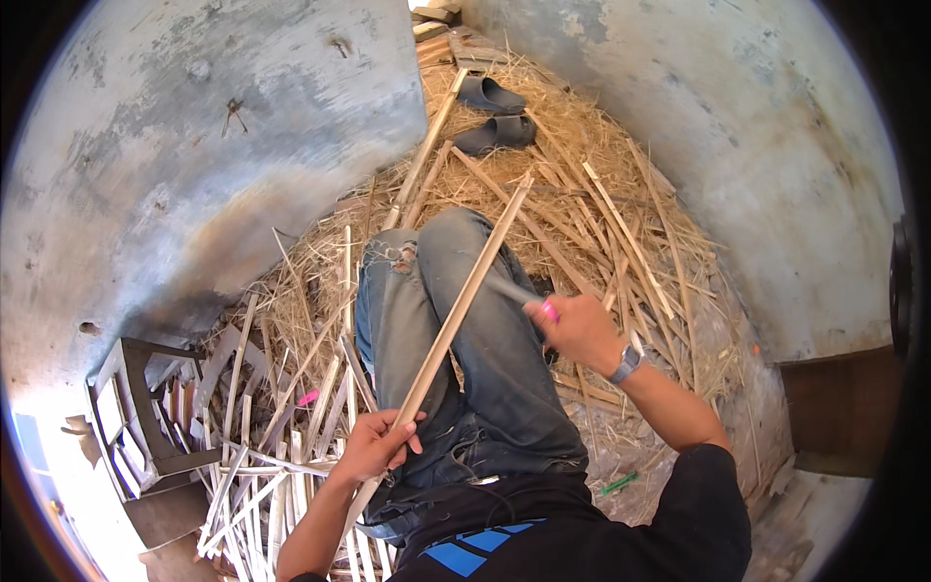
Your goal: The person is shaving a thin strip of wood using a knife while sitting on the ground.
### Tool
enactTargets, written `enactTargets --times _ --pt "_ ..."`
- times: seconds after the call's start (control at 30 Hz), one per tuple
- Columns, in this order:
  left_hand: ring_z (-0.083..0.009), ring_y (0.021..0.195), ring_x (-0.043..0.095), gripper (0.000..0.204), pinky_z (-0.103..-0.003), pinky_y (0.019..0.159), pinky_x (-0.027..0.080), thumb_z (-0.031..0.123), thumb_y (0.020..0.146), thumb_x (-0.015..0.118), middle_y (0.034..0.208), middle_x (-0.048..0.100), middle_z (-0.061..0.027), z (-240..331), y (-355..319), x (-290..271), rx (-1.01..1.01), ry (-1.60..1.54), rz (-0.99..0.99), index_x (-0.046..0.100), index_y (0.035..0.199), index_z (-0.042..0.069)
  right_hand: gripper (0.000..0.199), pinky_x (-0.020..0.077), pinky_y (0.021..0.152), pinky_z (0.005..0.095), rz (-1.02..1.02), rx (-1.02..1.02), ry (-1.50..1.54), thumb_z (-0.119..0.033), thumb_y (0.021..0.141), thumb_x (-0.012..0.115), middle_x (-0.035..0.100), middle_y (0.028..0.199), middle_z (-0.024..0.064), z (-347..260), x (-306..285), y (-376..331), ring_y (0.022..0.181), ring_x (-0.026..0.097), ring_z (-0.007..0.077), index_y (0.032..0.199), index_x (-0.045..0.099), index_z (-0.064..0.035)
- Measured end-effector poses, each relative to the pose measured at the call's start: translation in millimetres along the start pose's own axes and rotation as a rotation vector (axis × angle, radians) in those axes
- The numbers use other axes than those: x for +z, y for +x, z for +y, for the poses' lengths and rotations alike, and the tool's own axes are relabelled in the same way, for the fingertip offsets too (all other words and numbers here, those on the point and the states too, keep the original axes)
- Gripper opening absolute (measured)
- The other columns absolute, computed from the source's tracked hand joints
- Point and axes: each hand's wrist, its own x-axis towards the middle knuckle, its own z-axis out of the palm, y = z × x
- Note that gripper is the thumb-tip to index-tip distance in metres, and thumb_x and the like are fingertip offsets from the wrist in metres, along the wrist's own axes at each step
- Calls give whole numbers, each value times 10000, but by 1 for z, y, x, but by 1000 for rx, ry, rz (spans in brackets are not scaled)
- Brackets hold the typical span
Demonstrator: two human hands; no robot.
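Note:
A long, pale split bamboo strip slants across my thighs, its far end beyond my knees. Near its lower end, my left hand is closed around it at my lap. My right hand is closed on a knife, with a bit of pink showing at the grip. The blade is smeared by motion and points toward the strip's right edge; whether it touches cannot be made out. A watch is on my right wrist.
Straw-like shavings and loose strips cover the floor ahead. Dark sandals lie beyond my knees. Many pale strips are heaped at left beside a broken frame. Worn walls stand close. A green object lies at right.

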Motion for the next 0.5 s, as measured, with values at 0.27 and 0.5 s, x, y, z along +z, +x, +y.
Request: enactTargets --times 0.27,0.5 --pt "-61 454 482 314 -236 420 347 103 1066 613 773 718 -97 -3 -9 -11 -49 35 1 645 1306 -95 602 489 530 512 159 86 -180 -544 1053 548 618 601 211 31 3 28 570 637 430 716 664 -59" --pt "-67 439 476 330 -240 415 341 91 1059 608 782 727 -112 -17 -29 -21 -47 4 24 631 1323 -106 639 497 529 491 55 61 43 -556 1060 533 638 590 197 11 -4 11 556 650 403 699 675 -48"
